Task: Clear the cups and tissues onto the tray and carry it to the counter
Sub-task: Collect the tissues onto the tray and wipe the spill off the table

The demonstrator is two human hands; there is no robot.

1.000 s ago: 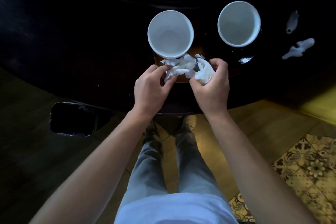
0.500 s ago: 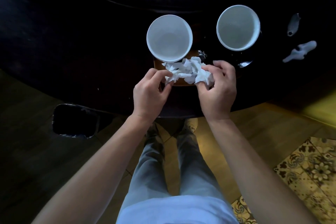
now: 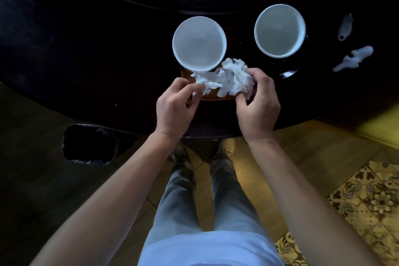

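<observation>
A: White tissue (image 3: pixel 228 80), crumpled in a wad, sits between our two hands, over a small brown tray (image 3: pixel 216 96) at the near edge of the dark counter (image 3: pixel 86 60).

B: How are we holding it?

A: Our left hand (image 3: pixel 174 106) pinches the wad's left end, thumb and forefinger curled together on a loose strip. Our right hand (image 3: pixel 259 103) grips the right side, its fingers (image 3: pixel 262 77) curled round the bulk and the thumb tucked under the near edge.

B: And the cups?

A: Two, both white, upright and showing bare insides. The left cup (image 3: pixel 199 44) stands just behind the tissue, its rim touching or overlapping the wad from our view; we cannot tell whether it rests on the tray. The right cup (image 3: pixel 280 30) stands apart to the right, on a dark saucer (image 3: pixel 289 72) that is hard to make out.

B: Anything else on the counter?

A: Two more white scraps (image 3: pixel 354 58) lie further right, well apart from our hands. Below the counter's edge, on the left, is a dark bin (image 3: pixel 89 143), and a patterned rug (image 3: pixel 371 198) lies on the floor at right.
</observation>
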